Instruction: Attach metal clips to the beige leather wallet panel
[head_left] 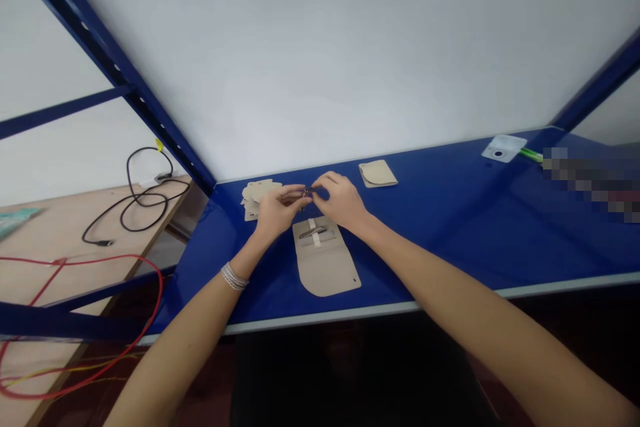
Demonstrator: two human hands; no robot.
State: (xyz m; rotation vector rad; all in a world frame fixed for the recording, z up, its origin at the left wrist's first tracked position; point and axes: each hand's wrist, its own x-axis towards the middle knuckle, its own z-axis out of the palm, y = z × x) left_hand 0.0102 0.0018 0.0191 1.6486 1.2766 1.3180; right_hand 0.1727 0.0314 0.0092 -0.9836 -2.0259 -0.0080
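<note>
My left hand (276, 211) and my right hand (343, 200) meet above the far end of an opened beige pouch (327, 273). Their fingertips pinch a small, dark, shiny metal piece (308, 191) between them; it is too small and too covered to name. The pouch lies flat on the blue tabletop, its rounded flap towards me. Inside it a nail clipper (313, 232) sits under a white strap. Close beside my left hand is a loose pile of beige pouches (257, 193), partly hidden by that hand.
A folded beige pouch (379, 173) lies right of my hands, near the back wall. Farther right are a pale card-like item (504, 148) and a green object (531, 155). Blue metal frame posts (150, 110) stand left, beside a wooden table with a black cable (137, 195) and red cable (161, 287).
</note>
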